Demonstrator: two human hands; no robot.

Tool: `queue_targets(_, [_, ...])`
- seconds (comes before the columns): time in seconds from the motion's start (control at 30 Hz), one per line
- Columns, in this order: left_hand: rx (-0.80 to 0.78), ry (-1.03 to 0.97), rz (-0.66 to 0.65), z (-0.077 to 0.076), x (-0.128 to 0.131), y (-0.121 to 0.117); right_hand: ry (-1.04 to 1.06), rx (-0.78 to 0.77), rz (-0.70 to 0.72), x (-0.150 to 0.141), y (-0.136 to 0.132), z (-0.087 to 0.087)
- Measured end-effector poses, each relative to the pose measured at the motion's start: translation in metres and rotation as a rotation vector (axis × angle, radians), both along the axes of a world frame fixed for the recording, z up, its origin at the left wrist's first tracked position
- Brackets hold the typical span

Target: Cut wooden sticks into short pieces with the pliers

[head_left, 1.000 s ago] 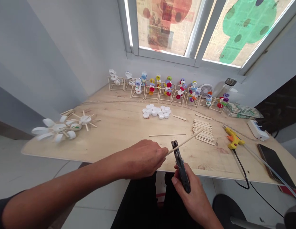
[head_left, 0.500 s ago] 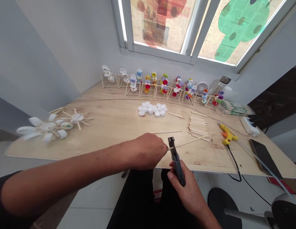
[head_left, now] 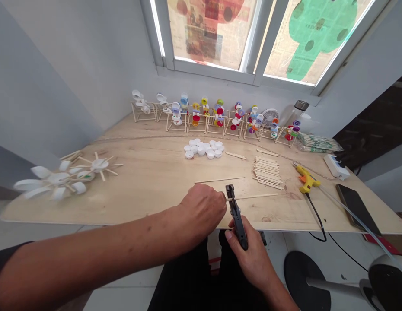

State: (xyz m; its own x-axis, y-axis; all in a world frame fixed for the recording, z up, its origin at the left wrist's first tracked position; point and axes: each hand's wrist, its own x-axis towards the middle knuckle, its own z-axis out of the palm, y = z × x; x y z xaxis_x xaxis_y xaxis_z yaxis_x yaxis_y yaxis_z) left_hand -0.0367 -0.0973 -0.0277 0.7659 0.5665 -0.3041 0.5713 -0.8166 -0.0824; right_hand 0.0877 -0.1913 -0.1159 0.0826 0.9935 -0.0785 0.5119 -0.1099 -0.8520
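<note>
My left hand [head_left: 205, 207] is closed around one end of a thin wooden stick [head_left: 257, 196], which sticks out to the right over the table. My right hand [head_left: 249, 246] is wrapped round dark-handled pliers [head_left: 238, 220], their head pointing up and away from me. The stick passes the jaws right beside my left fist; whether they bite on it I cannot tell. Another thin stick [head_left: 220, 179] lies on the table just beyond my left hand. To the right of that, a stack of short cut sticks [head_left: 267, 170] lies in a row.
White bottle caps [head_left: 204, 148] sit mid-table. Small stick frames with coloured cap wheels [head_left: 218, 114] line the back. White cap-and-stick wheels [head_left: 60, 178] lie at left. At right are a yellow glue gun [head_left: 307, 179], a phone [head_left: 358, 207] and a power strip [head_left: 336, 167].
The far end of the held stick has swung nearer to me, off the stack of cut sticks, and lies more level. Both hands keep their grips. The view has shifted slightly.
</note>
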Motion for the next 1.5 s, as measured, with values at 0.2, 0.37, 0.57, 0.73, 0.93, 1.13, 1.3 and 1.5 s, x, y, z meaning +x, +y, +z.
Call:
queue_targets(0.2, [0.062,-0.076,0.012,-0.008,0.0,-0.002,-0.036,0.041,-0.036,-0.003,0.001,-0.007])
queue_targets(0.37, [0.118,-0.038,-0.004,-0.01,0.0,-0.003,-0.058,0.067,-0.07,-0.004,0.0,-0.013])
queue_targets(0.57, [0.113,-0.031,0.003,-0.008,0.003,-0.003,-0.04,0.071,-0.08,-0.005,0.001,-0.014])
queue_targets(0.73, [0.108,-0.013,-0.007,-0.009,0.007,-0.003,-0.046,0.085,-0.101,-0.006,0.002,-0.018])
queue_targets(0.93, [0.157,-0.04,0.001,-0.015,0.008,-0.002,-0.063,0.094,-0.128,-0.006,0.003,-0.024])
queue_targets(1.13, [0.244,-0.112,-0.031,-0.013,0.002,-0.002,-0.052,0.124,-0.142,-0.004,0.005,-0.027])
queue_targets(1.3, [0.357,-0.302,-0.038,-0.02,-0.008,-0.002,-0.039,0.124,-0.14,-0.004,0.004,-0.026])
queue_targets(1.5, [0.336,-0.563,0.012,-0.048,-0.015,-0.005,-0.033,0.129,-0.144,-0.003,0.007,-0.022])
